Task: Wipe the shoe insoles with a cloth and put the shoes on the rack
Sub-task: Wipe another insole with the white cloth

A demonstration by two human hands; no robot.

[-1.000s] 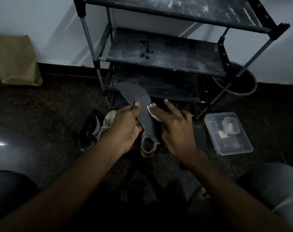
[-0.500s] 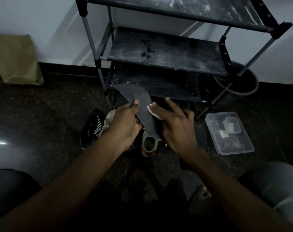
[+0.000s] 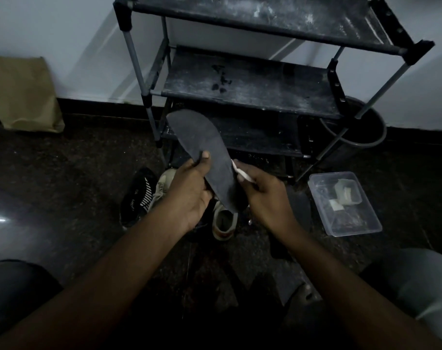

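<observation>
My left hand (image 3: 189, 190) grips a dark grey insole (image 3: 202, 147) at its middle, thumb on top, the toe end pointing up and left in front of the rack. My right hand (image 3: 265, 198) pinches a small white cloth (image 3: 242, 174) at the insole's right edge. Below the hands a beige shoe (image 3: 223, 221) lies on the floor, with another beige shoe (image 3: 162, 188) and a black striped shoe (image 3: 136, 195) to its left. The black shoe rack (image 3: 250, 82) stands behind, its shelves dusty and bare.
A clear plastic box (image 3: 343, 203) with small items sits on the dark floor at right. Another dark insole (image 3: 299, 205) lies beside it. A dark bucket (image 3: 359, 130) stands behind the rack's right leg. A brown paper bag (image 3: 23, 94) leans on the wall at left.
The insole has tilted up, showing more of its face. My right hand slid off its surface to the right edge, fingers now curled round the cloth.
</observation>
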